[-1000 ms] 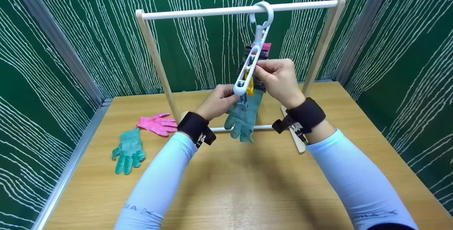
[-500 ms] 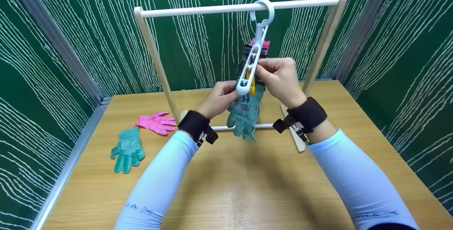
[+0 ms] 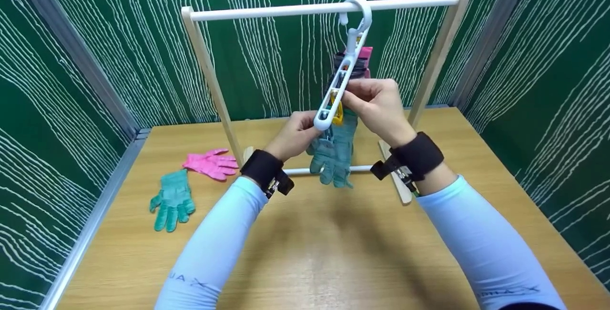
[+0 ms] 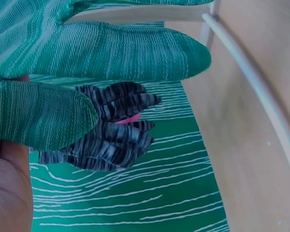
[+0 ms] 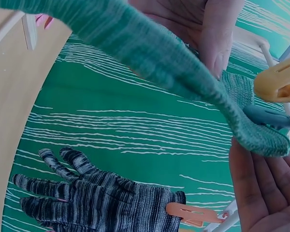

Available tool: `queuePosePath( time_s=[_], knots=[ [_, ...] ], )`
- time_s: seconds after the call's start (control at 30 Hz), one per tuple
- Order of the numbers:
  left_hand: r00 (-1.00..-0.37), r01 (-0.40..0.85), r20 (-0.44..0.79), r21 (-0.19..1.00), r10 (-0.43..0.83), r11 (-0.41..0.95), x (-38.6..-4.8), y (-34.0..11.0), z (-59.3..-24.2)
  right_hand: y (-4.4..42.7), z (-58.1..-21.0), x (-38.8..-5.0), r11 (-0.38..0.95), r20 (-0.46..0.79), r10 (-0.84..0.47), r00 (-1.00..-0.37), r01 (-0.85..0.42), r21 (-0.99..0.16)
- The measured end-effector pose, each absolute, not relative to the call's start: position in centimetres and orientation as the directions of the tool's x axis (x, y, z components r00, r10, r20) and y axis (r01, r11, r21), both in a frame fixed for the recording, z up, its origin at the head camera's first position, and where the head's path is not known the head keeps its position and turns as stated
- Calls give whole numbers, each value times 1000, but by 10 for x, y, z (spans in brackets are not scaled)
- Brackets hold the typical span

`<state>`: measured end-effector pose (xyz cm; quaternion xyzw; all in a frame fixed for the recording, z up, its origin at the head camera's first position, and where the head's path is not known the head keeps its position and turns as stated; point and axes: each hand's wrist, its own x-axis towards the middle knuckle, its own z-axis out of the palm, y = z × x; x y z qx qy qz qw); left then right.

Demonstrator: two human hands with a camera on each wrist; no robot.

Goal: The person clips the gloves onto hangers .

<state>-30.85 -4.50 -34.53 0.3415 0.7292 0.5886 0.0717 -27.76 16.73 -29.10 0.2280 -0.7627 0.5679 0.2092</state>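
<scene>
A green knitted glove point(image 3: 336, 157) hangs fingers down below a white clip hanger point(image 3: 340, 74). My left hand point(image 3: 294, 134) pinches the glove near its cuff, its fingers partly behind the fabric. On the right, my right hand point(image 3: 376, 105) pinches a blue-grey clothespin point(image 5: 268, 117). That clothespin sits over the cuff edge in the right wrist view, with my right fingers behind the cuff. A yellow clothespin point(image 3: 338, 113) is close by on the hanger. Farther back, a black-and-grey striped glove point(image 5: 111, 198) hangs from an orange clothespin point(image 5: 193, 211).
The hanger hooks over the white bar point(image 3: 267, 12) of a wooden rack point(image 3: 209, 71). A pink glove point(image 3: 211, 163) and another green glove point(image 3: 173, 200) lie on the table point(image 3: 305, 253) at the left. Something pink point(image 3: 366, 55) hangs behind the striped glove.
Both hands keep their hold near the hanger with little movement. The hanging green glove has swung slightly to the right, and the hanger's near end has shifted a little.
</scene>
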Motion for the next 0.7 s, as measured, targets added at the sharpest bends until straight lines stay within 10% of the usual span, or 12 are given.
queuePosePath(
  time_s=[0.7],
  knots=[
    [-763,431,277,891,584,140,-307,-40,-347,175,-292,-268,269,569,-99,-816,-572,-775]
  ],
)
